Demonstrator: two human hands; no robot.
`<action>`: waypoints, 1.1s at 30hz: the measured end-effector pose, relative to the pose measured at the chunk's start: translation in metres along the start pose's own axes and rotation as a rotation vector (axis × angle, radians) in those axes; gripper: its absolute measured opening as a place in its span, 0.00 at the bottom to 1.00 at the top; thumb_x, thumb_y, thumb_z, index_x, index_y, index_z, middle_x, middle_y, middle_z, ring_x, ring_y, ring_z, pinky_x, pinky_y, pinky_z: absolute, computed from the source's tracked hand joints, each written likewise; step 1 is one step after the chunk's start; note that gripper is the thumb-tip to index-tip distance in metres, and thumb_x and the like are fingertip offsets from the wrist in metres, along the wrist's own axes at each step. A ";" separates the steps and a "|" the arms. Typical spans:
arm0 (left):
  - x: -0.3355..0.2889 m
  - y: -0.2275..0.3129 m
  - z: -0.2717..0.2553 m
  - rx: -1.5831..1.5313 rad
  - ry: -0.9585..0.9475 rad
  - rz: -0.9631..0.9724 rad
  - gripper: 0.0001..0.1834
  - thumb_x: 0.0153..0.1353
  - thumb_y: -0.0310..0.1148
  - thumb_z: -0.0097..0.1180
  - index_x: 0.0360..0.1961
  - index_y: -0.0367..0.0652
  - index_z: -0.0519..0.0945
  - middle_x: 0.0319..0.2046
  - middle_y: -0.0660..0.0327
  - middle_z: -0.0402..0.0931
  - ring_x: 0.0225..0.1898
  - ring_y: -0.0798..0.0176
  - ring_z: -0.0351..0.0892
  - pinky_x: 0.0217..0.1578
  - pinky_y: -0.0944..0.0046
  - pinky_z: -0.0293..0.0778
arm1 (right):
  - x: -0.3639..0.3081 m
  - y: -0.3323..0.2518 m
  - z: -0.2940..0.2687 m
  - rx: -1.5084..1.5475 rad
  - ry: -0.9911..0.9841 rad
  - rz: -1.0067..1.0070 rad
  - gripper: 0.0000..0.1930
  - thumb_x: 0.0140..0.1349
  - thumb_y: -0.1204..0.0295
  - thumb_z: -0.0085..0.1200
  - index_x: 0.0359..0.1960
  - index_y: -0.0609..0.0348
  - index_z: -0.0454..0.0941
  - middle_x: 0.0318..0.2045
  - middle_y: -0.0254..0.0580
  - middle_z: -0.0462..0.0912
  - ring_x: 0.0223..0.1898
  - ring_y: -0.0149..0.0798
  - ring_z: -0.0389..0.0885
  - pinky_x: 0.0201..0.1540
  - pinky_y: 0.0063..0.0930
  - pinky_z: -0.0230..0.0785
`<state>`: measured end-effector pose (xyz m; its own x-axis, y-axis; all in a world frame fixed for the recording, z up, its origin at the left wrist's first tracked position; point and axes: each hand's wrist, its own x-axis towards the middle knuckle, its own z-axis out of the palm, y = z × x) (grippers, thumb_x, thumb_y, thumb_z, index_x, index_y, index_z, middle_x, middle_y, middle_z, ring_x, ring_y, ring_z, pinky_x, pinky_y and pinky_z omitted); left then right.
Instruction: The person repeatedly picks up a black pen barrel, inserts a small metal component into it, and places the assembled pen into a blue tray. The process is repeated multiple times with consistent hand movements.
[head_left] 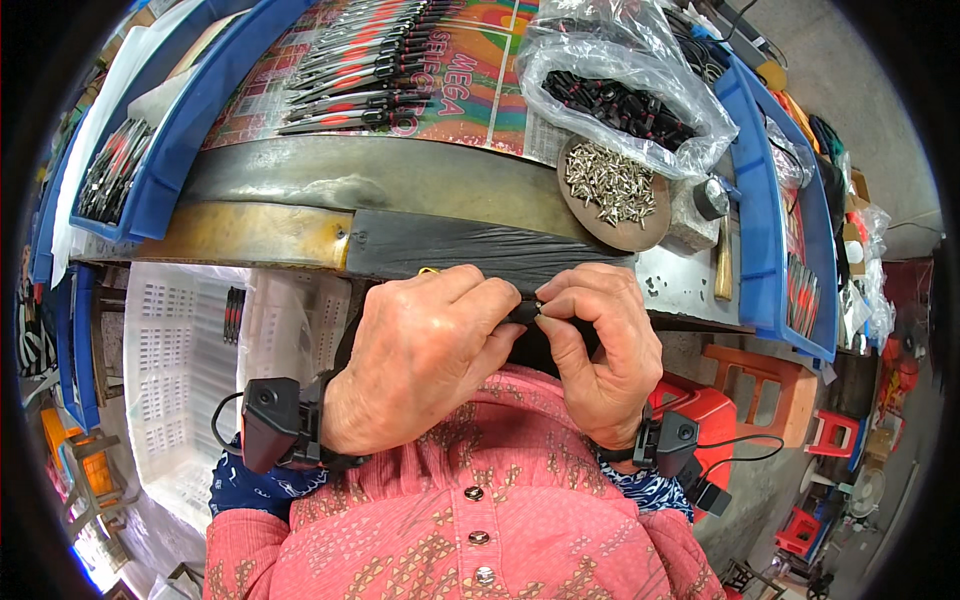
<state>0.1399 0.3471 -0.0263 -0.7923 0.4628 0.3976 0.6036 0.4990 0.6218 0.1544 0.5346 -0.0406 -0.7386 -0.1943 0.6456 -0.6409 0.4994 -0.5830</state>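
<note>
Toward the person from the round dish (628,238), and to its left, the left hand's (430,345) fingers grasp a small black part (523,312) while the right hand's (602,340) fingers pinch its end (mostly hidden there). Silvery metal tips (610,185) lie heaped in the dish; beyond it sits a clear bag (545,55) of black pieces (620,108).

The worn, grey-brown surface (400,170) carries a colourful printed sheet (475,115), a round, brown, shallow dish (635,238) and, along its front edge, a wrinkled black strip (470,238).
</note>
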 end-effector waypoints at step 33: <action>-0.004 -0.002 0.010 0.116 0.115 0.145 0.13 0.45 0.21 0.65 0.35 0.37 0.81 0.25 0.57 0.78 0.25 0.55 0.79 0.25 0.59 0.73 | 0.000 -0.009 -0.003 0.878 -0.126 0.936 0.07 0.69 0.73 0.56 0.41 0.65 0.77 0.25 0.34 0.80 0.20 0.20 0.74 0.21 0.13 0.67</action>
<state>0.1424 0.3513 -0.0356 -0.6976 0.4522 0.5558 0.7127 0.5174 0.4737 0.1607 0.5331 -0.0341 -0.9627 -0.1757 -0.2057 0.2423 -0.2218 -0.9445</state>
